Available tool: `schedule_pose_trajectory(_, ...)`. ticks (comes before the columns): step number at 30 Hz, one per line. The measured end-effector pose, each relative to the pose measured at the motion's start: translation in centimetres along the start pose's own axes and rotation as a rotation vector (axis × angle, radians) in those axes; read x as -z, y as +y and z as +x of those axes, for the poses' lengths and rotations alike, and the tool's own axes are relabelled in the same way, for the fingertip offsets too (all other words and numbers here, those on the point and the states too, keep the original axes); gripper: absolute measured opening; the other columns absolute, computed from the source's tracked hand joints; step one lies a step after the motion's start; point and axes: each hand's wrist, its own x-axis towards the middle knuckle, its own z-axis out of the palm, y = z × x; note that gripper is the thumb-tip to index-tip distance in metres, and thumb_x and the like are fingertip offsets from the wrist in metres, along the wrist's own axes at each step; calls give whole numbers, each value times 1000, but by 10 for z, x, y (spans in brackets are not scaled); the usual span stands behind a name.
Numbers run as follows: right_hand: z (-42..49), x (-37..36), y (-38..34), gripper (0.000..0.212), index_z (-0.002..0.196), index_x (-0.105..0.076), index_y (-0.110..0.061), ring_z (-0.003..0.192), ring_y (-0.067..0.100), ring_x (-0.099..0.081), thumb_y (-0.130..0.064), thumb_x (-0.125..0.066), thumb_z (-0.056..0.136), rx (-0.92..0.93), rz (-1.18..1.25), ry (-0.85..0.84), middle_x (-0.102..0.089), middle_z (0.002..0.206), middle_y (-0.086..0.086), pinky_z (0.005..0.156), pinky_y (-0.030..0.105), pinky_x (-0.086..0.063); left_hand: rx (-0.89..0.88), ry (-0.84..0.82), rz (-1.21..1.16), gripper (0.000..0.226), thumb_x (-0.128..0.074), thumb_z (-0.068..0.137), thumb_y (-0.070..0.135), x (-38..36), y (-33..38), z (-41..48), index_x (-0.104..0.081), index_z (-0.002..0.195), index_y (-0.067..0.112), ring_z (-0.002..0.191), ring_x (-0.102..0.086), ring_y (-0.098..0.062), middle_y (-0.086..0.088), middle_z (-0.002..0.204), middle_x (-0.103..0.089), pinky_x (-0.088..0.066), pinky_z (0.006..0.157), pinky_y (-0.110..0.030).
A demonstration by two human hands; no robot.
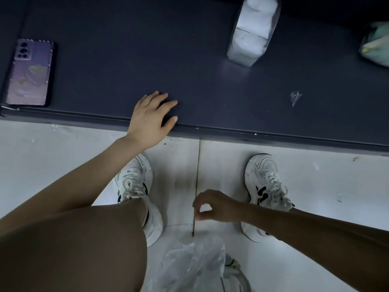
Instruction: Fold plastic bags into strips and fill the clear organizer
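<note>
The dark table top (147,49) fills the upper half of my view. Its near edge runs left to right, dropping a little toward the right, and pale floor tiles (52,154) lie below it. My left thigh (73,249) takes up the lower left corner and hides the floor there.

Between my feet a crumpled clear plastic bag (193,266) lies on the tiles at the bottom edge of the view, partly cut off by it. The clear organizer (252,32) stands upright far back on the table, right of centre. It is packed with white folded bags, and its top is cut off by the upper edge of the view.

A phone (29,72) lies flat near the table's left end, its lower end close to the near edge. A wide band of dark top separates it from the organizer. At the far right edge sits a pale green bag (376,43), only partly in view.

My white shoes, left (132,182) and right (265,186), stand well apart on the tiles, with a grout line running between them.

My left hand (151,119) rests over the table's near edge, fingers spread flat on the top. My right hand (212,207) hangs below table level over the floor, above the plastic bag. Thumb and forefinger are curled into a ring with their tips almost meeting, and I cannot tell whether they pinch anything.

A small scrap of clear plastic (295,98) lies alone on the table, right of centre, near the front edge
</note>
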Motion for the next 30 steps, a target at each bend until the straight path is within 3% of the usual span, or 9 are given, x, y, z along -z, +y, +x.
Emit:
schedule_pose_trajectory(3,13,-19,-16,63,136,-50,-31,128,18,-45,-46,-73,79,-122,-166,-296,-51,142,-1,110,35,-29,-20,-61,-10,59,-37,90,46,7,-1,0,-63,127,8,129,-46,-45,-22,135,-55,-35,105,-58)
schedule_pose_trajectory(5,21,-50,-17,74,143,-41,-32,129,22,-46,-53,-72,78,-170,-275,-422,-49,144,-1,108,34,-28,-66,-57,10,56,-39,90,44,5,-4,-2,-64,125,8,127,-47,-46,-22,135,-54,-37,104,-57)
schedule_pose_trajectory(9,19,-77,-9,43,125,-60,-23,105,18,-58,-35,-70,85,-236,-155,-437,-65,114,-1,92,28,-29,-81,-74,24,58,-36,92,44,2,-11,-8,-58,133,9,136,-39,-41,-19,144,-47,-24,113,-50)
schedule_pose_trajectory(11,17,-77,-6,23,109,-70,-16,100,16,-61,-26,-66,88,-223,-102,-367,-69,107,-1,96,28,-32,-67,-116,10,62,-32,92,47,4,-11,-9,-53,137,10,140,-32,-38,-17,149,-41,-18,117,-46)
schedule_pose_trajectory(14,23,-55,-2,18,101,-74,-11,103,15,-63,-20,-67,87,-212,-58,-195,-72,107,1,103,30,-39,-58,-129,0,64,-30,91,49,6,-12,-6,-53,138,12,142,-31,-36,-15,150,-40,-16,117,-44)
schedule_pose_trajectory(19,35,25,-9,13,93,-75,-9,82,8,-62,-14,-74,81,-195,18,-6,-71,87,-2,81,25,-47,-27,-114,-34,57,-39,92,44,10,-9,-5,-57,134,10,141,-33,-36,-16,149,-42,-20,116,-46)
schedule_pose_trajectory(23,27,87,-36,7,88,-75,-9,62,-9,-56,-11,-74,82,-84,-17,88,-65,73,-12,72,21,-46,81,-112,-148,54,-42,89,45,21,7,0,-63,127,14,138,-38,-29,-10,143,-50,-24,114,-37)
schedule_pose_trajectory(27,14,147,-72,9,89,-74,-9,63,-11,-57,-16,-73,84,-12,-49,230,-66,75,-14,68,10,-44,192,-115,-641,27,-50,100,36,40,36,7,-68,112,20,109,-57,-4,5,119,-65,-40,101,-21)
schedule_pose_trajectory(30,8,187,-94,10,88,-74,-8,57,-10,-56,-17,-74,84,15,-9,335,-62,67,-17,62,7,-42,200,-165,-912,27,-47,98,43,49,58,20,-66,107,26,107,-60,0,10,113,-67,-44,101,-23)
